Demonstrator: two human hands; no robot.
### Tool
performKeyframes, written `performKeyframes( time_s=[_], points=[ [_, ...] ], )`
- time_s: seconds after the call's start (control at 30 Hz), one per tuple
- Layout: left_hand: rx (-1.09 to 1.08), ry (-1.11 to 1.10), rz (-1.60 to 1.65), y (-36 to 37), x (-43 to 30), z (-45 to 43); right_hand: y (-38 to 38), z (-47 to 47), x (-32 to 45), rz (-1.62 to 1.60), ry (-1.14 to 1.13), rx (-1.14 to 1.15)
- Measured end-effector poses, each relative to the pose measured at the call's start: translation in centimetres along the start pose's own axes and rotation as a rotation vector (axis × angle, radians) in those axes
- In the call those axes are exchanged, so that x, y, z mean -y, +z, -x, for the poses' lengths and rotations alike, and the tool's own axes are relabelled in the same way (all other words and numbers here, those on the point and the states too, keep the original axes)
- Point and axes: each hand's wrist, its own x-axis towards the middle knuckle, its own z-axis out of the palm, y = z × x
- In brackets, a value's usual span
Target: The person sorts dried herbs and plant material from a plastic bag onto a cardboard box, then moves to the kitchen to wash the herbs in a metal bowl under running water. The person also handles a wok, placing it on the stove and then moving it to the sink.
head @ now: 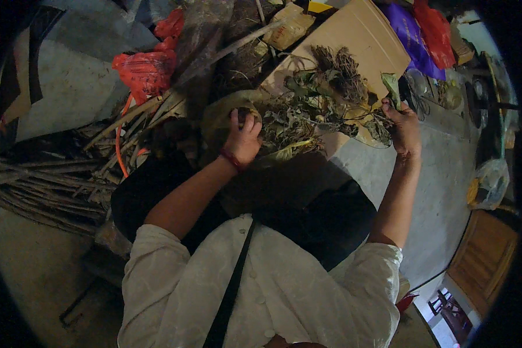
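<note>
A heap of dried, leafy plant stems (291, 126) lies before me, partly on a flattened cardboard sheet (361, 35). My right hand (402, 124) pinches a wilted plant stem (365, 117) at the heap's right side, and a broad green leaf (391, 87) stands up by its fingertips. My left hand (245, 137), with a red band at the wrist, rests with bent fingers at the heap's left edge, over a dark, yellowish thing too shaded to name. Whether it grips that thing is unclear. A bundle of thin dry roots or stems (341, 69) lies on the cardboard beyond the leaves.
Long dry sticks (48, 178) are piled at the left, near a red plastic bag (145, 71). Purple (411, 39) and red bags (437, 35) lie at the upper right. A clear plastic bag (489, 185) and a wooden panel (483, 256) are at the far right.
</note>
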Motion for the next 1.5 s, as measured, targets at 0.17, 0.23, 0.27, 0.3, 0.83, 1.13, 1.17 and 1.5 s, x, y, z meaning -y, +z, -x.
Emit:
performKeyframes(
  time_s=[0.17,0.23,0.27,0.3,0.83,1.13,1.17,1.5],
  points=[
    [0.142,0.083,-0.086,-0.2,-0.1,0.4,0.6,-0.3,1.2,0.038,0.009,-0.015],
    [0.195,0.096,-0.044,-1.0,-0.2,0.1,1.3,-1.3,0.3,0.118,0.008,-0.046],
    [0.187,0.123,-0.034,-0.8,-0.2,0.1,1.8,-1.9,-0.4,0.158,0.008,-0.061],
    [0.182,0.144,-0.023,-0.5,-0.1,0.3,2.4,-2.4,-1.1,0.164,-0.006,-0.051],
    [0.001,-0.047,0.018,-1.1,0.2,0.6,4.8,-5.7,-9.7,0.984,-0.247,0.065],
    [0.119,-0.050,0.049,-2.2,0.6,0.0,12.0,4.8,-11.2,1.535,-0.826,0.505],
    [0.125,-0.044,0.057,-2.4,0.6,-0.2,12.2,4.4,-11.8,1.537,-0.691,0.510],
    [0.014,-0.256,0.326,-3.8,-1.5,-0.8,12.0,1.3,-11.7,0.557,-0.122,0.481]
  ],
)
